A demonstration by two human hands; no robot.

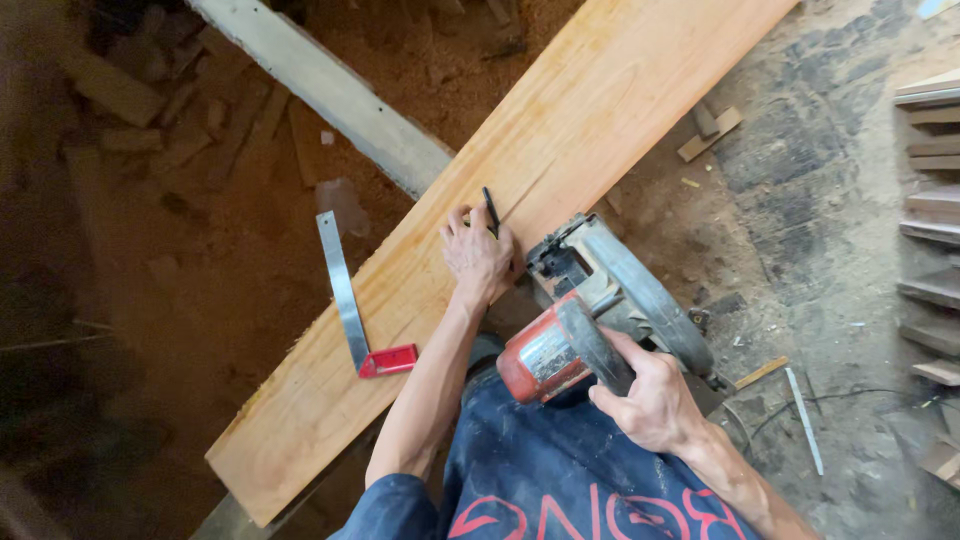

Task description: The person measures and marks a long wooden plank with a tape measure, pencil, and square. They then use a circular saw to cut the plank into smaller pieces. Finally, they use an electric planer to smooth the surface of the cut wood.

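Pale orange wood fills the middle: a long plank (420, 300) runs from seven o'clock up to one o'clock, lying across a grey beam (340, 95) over a floor (200, 270) thick with sawdust. The left hand (478, 255) rests flat on the plank near its right edge, fingers curled round a dark pencil (491, 210) whose tip points toward twelve o'clock. At four o'clock from it, just beside the plank's edge, the right hand (655, 400) has its grip closed round the handle of a circular saw (590, 310) with a red motor housing and grey blade guard. A metal try square (352, 305) with a red stock lies on the plank at nine o'clock from the left hand, well apart from it. Stacked timber (935, 200) sits at three o'clock.
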